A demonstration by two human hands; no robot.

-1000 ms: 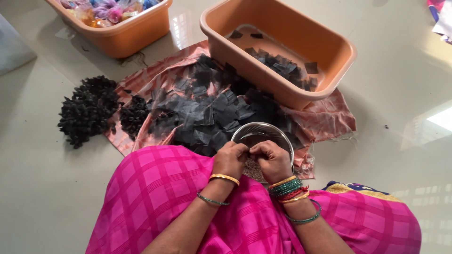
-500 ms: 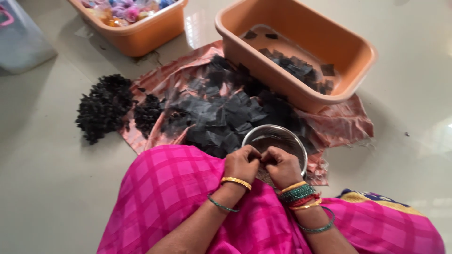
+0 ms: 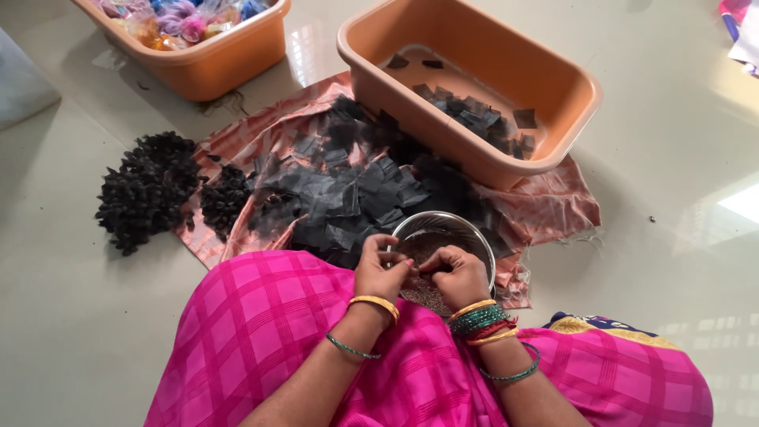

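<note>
My left hand point(image 3: 381, 269) and my right hand point(image 3: 457, 275) meet over a round steel bowl point(image 3: 411, 226) of small brown grains, just beyond my pink checked lap. Their fingertips pinch together around something small and dark; what it is I cannot make out. Beyond the bowl, a heap of black net squares point(image 3: 348, 186) lies on a peach cloth point(image 3: 545, 209). A mound of finished black bundles point(image 3: 146, 190) sits at the cloth's left edge on the floor.
An orange plastic tub point(image 3: 569, 119) holding a few black squares stands behind the bowl. A second orange tub point(image 3: 213, 63) with colourful pieces stands at the back left. A grey object point(image 3: 24, 83) is at the far left, and pale glossy floor surrounds everything.
The view has shifted a little. Both hands stay together over the steel bowl, fingers working at the same small piece.
</note>
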